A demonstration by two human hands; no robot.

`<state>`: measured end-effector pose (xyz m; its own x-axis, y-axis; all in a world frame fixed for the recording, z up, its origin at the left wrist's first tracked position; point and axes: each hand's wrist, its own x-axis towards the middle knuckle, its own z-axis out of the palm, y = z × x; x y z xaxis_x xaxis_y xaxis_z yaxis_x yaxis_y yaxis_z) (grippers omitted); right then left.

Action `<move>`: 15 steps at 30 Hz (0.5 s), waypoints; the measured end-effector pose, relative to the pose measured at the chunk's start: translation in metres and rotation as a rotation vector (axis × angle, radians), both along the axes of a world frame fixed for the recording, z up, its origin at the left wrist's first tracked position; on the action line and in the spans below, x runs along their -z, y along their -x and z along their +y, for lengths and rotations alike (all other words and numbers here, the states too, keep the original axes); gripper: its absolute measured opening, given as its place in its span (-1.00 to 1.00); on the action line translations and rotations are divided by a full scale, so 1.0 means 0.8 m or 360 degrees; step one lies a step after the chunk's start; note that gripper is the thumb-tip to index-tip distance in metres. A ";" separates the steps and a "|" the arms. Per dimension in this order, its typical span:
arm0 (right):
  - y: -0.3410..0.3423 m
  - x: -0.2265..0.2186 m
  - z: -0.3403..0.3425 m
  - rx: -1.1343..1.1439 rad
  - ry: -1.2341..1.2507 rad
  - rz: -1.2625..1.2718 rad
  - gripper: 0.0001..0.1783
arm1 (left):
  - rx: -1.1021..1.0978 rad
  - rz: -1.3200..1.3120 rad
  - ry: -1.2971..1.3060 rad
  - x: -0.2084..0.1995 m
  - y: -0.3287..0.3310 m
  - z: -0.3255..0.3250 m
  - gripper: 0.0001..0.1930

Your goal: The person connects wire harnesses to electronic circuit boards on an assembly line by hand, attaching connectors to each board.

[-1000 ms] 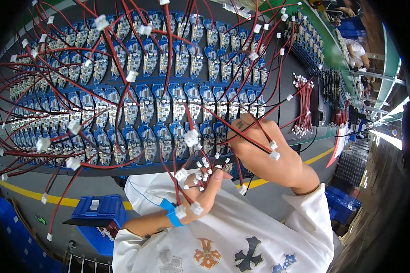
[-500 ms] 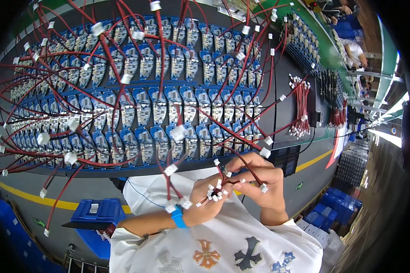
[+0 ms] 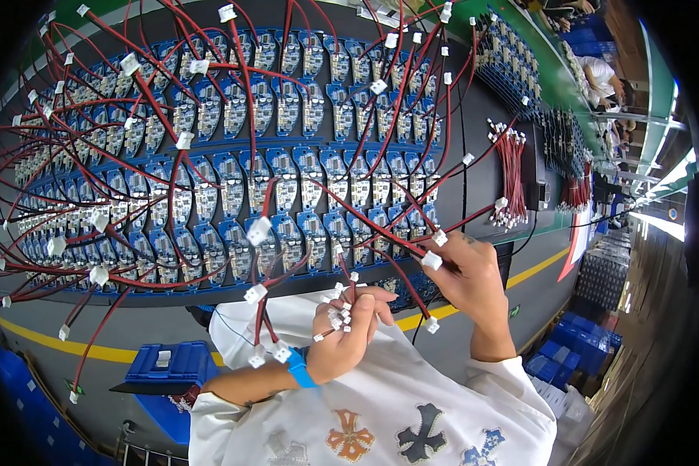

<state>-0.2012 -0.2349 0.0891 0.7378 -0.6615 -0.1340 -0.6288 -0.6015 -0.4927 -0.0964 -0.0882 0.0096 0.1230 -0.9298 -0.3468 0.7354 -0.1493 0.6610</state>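
My left hand [image 3: 343,338], a blue band at its wrist, is curled around a bunch of short wire leads [image 3: 339,314] with white plugs. It is held over my lap, in front of the table's near edge. My right hand [image 3: 474,281] is up at the near right corner of the blue circuit boards [image 3: 311,225], fingers bent together. Loose white plugs hang in front of its fingertips, so what it pinches, if anything, is hidden. Red and black leads [image 3: 365,214] rise from the boards and arch over them, white plugs at their free ends.
A bundle of red leads [image 3: 509,175] lies right of the boards, beside a dark box [image 3: 537,179]. More boards [image 3: 509,58] stand stacked at the far right. A blue bin [image 3: 171,361] sits low on the left. Other people work at the far right.
My right hand has parted from my left and moved up and right to the boards' near corner. My left hand keeps its bunch of leads. The view has shifted slightly.
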 end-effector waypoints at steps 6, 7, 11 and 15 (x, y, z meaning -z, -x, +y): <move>-0.012 -0.009 -0.002 -0.0342 0.0269 0.0037 -0.88 | -0.0139 -0.0238 -0.0003 0.005 0.005 -0.004 -0.78; -0.012 -0.010 -0.002 -0.0345 0.0266 0.0040 -0.88 | -0.0204 -0.0165 -0.0033 0.004 0.007 -0.008 -0.83; -0.007 -0.010 0.003 -0.0590 0.0105 -0.0059 -0.83 | -0.0218 -0.0122 -0.0053 0.007 0.011 -0.009 -0.88; -0.009 -0.015 0.005 -0.0636 -0.0048 -0.0050 -0.83 | -0.0228 -0.0067 -0.0213 0.003 0.013 -0.012 -0.89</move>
